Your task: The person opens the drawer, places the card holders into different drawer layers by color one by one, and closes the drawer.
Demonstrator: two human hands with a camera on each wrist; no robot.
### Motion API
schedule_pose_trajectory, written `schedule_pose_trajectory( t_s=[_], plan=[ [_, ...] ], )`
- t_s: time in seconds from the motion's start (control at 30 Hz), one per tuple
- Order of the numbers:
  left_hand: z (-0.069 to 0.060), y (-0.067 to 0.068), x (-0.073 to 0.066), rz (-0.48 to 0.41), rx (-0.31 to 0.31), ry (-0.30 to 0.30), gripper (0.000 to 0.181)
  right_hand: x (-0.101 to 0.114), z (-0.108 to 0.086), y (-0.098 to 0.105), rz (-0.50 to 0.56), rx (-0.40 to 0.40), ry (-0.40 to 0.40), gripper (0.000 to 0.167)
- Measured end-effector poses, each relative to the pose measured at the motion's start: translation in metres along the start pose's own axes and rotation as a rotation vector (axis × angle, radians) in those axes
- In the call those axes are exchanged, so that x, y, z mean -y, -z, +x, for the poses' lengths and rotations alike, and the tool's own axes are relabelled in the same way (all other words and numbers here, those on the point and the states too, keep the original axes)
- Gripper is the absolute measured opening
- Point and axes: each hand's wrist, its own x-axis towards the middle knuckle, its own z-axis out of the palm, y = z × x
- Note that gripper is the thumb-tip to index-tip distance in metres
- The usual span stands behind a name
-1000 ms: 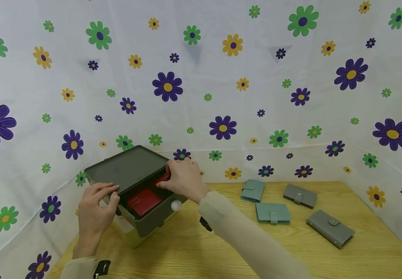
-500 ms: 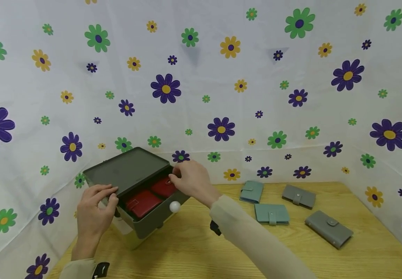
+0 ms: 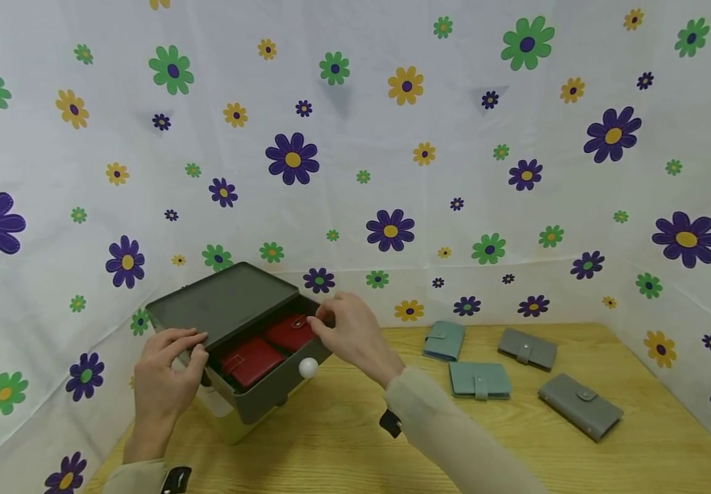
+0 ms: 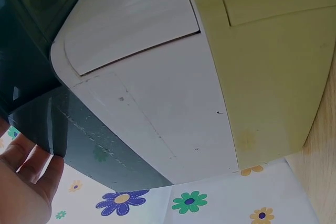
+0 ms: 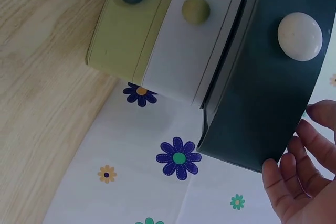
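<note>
In the head view a small chest with a dark green top (image 3: 225, 302) stands tilted to the camera, its top drawer (image 3: 271, 387) pulled out. Two red card holders (image 3: 253, 361) (image 3: 290, 333) lie side by side inside. My left hand (image 3: 164, 374) rests on the chest's left front edge; the left wrist view has its fingers (image 4: 50, 174) against the dark side panel. At the drawer's right front corner is my right hand (image 3: 358, 336), fingers bent, thumb by the rim. The right wrist view shows its fingertips (image 5: 270, 169) at the drawer front's edge, below the white knob (image 5: 300, 36).
On the wooden table (image 3: 355, 439), right of the chest, lie two teal card holders (image 3: 444, 341) (image 3: 480, 380) and two grey ones (image 3: 527, 348) (image 3: 580, 406). Flower-patterned white cloth (image 3: 355, 137) hangs behind and at both sides.
My right hand has let go of the right-hand red card holder and moved right to the drawer's corner. That holder now lies fully in sight. My left hand has stayed on the chest.
</note>
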Motion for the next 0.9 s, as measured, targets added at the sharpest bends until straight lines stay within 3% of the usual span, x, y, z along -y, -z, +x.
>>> schedule_pose_trajectory(
  t_s=[0.37, 0.57, 0.9],
  plan=[
    [-0.002, 0.000, 0.001, 0.001, 0.002, 0.007, 0.020, -0.003, -0.025, -0.005, 0.126, -0.027, 0.055, 0.014],
    [-0.003, 0.000, 0.002, 0.008, 0.006, 0.010, 0.020, -0.005, -0.039, -0.013, 0.171, 0.030, 0.128, 0.013],
    [-0.002, 0.000, 0.002, 0.001, 0.008, 0.012, 0.020, 0.000, -0.050, -0.021, 0.247, 0.065, 0.076, 0.023]
  ],
)
